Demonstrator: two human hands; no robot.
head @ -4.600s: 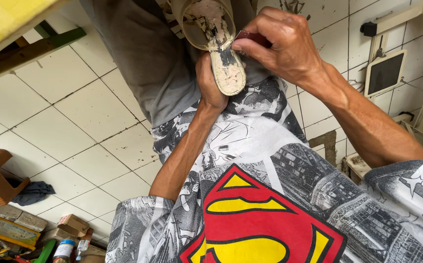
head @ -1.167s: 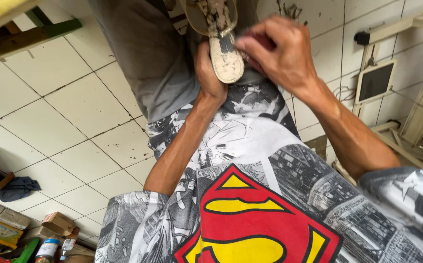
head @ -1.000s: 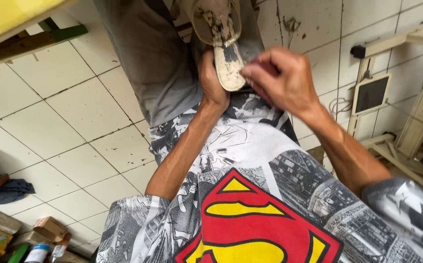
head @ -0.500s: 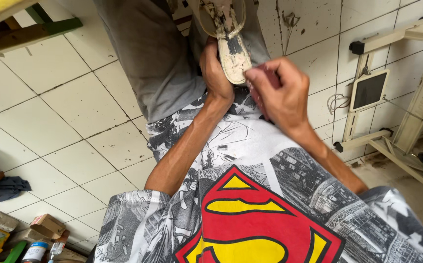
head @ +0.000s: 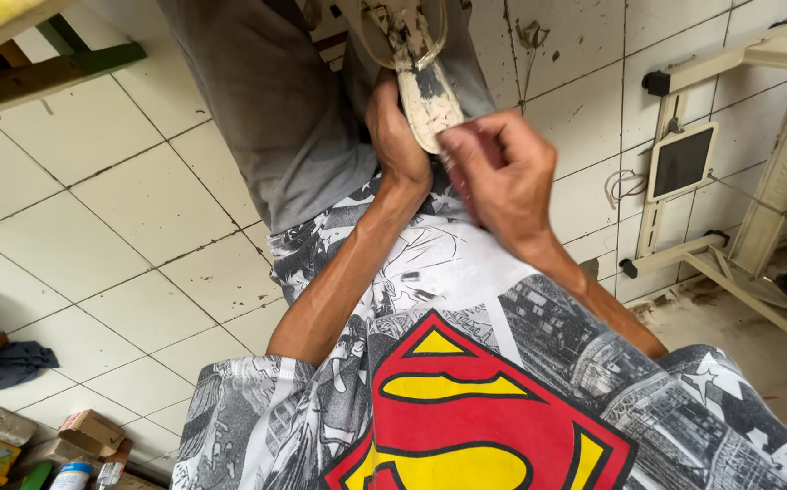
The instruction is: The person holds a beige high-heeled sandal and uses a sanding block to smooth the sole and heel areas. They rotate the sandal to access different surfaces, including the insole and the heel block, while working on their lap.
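Observation:
A worn, cream-coloured sandal (head: pixel 422 86) with a dirty sole is held sole-up over my lap. My left hand (head: pixel 395 136) grips it from underneath, near its heel end. My right hand (head: pixel 500 168) is beside the heel, fingers curled and pinched against the sole's edge; whether it holds a small tool between the fingers is hidden. Grey trousers (head: pixel 284 127) cover my legs beneath the sandal.
White floor tiles (head: pixel 121 227) spread to the left. A pale sewing-machine stand with a dark pedal (head: pixel 684 163) is at the right. Small boxes and bottles (head: pixel 76 445) and a blue rag (head: pixel 12 363) lie at the lower left. A green and yellow bench (head: pixel 39 54) is at the upper left.
My right hand has slid down from the top of the sandal to its heel end. The view has shifted, showing more of the stand at the right.

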